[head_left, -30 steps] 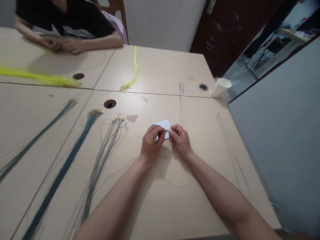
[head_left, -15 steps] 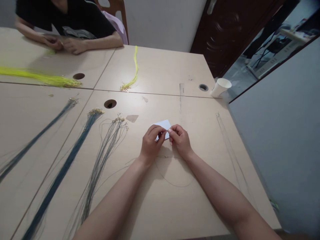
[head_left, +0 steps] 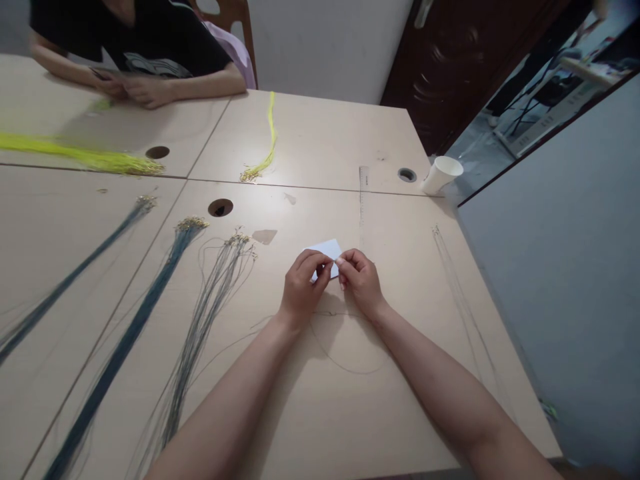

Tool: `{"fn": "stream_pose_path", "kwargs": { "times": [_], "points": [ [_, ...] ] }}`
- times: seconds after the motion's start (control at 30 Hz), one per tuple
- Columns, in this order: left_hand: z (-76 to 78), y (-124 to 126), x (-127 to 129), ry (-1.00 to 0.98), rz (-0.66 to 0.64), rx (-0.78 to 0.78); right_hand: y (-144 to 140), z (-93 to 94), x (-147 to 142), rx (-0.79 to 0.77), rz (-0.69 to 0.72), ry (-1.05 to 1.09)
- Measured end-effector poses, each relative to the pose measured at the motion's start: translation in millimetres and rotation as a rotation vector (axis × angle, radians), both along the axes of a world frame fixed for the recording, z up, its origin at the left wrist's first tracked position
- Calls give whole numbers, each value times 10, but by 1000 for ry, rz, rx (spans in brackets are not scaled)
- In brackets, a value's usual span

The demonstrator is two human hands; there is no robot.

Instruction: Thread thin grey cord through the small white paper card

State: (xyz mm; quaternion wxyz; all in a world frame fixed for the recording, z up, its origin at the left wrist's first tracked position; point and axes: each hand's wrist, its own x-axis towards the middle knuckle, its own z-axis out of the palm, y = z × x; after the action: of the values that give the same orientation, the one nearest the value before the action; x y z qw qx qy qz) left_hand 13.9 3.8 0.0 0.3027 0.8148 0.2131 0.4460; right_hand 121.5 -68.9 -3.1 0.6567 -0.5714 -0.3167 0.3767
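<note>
My left hand (head_left: 303, 288) and my right hand (head_left: 361, 280) meet fingertip to fingertip over the middle of the wooden table (head_left: 320, 413). Both pinch the ends of a thin dark cord (head_left: 345, 367), whose loop lies on the table below my wrists. A small white card (head_left: 327, 252) lies flat just beyond my fingers, partly hidden by them. The pinched cord ends are too small to make out.
Bundles of blue-grey cords (head_left: 200, 333) with gold ends fan out at the left. Yellow cords (head_left: 80, 157) lie further back. A ruler (head_left: 363, 193) and a white paper cup (head_left: 441, 175) sit at the right. Another person's hands (head_left: 131, 87) work at the far left.
My hands have stayed in place. The other person's hands at the far left have shifted slightly.
</note>
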Motion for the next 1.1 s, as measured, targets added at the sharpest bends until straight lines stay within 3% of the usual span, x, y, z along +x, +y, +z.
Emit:
{"fn": "stream_pose_path", "kwargs": {
  "times": [1.1],
  "points": [
    [12,-3,-16,56,-24,8,-5,-3,-1,2,5,-14]
  ]
}}
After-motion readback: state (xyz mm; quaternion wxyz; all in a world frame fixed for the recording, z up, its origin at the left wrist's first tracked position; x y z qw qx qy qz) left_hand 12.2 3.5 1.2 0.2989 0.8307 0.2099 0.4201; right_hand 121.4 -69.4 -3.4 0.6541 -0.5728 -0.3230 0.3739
